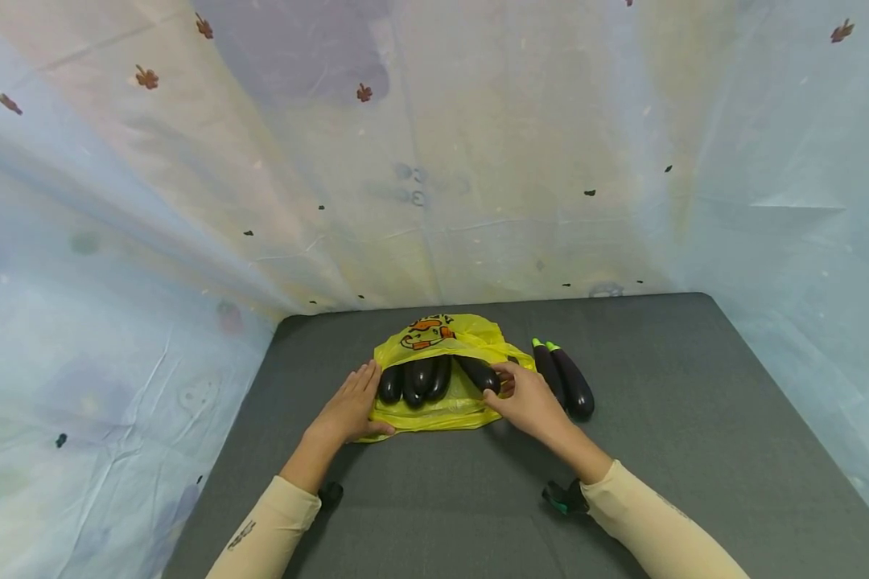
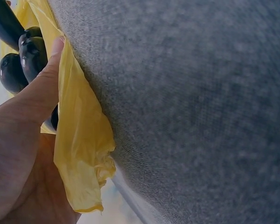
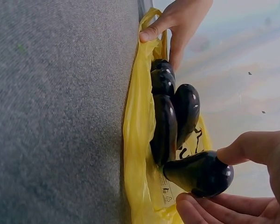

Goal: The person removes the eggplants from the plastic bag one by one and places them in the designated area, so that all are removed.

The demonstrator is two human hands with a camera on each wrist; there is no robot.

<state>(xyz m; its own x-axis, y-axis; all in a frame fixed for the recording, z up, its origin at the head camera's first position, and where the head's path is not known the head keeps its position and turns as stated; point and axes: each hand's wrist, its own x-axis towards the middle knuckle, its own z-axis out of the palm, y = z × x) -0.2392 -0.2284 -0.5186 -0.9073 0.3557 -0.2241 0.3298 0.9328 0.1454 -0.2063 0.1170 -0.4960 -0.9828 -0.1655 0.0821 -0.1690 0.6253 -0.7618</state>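
Right hand (image 1: 527, 400) pinches one eggplant (image 1: 479, 373) by its blunt end at the mouth of a yellow plastic bag (image 1: 445, 418), near worktop's (image 1: 434, 515) far edge. Left hand (image 1: 349, 408), fingers straight, touches bag.

Bright yellow across the thin, crinkled plastic bag (image 1: 445, 422) — printed with an orange-and-black cartoon (image 1: 427, 332). Glossy purple-black on the plump, oblong eggplants (image 1: 418, 381), with lime-green stem caps (image 1: 553, 346) on two. Plain dark grey over the cloth-topped table (image 1: 434, 511). Cream on the long fabric sleeves (image 1: 271, 527). Pale blue, lilac and beige on the sheet backdrop (image 1: 507, 129) — scattered with small brown and black marks (image 1: 147, 78).
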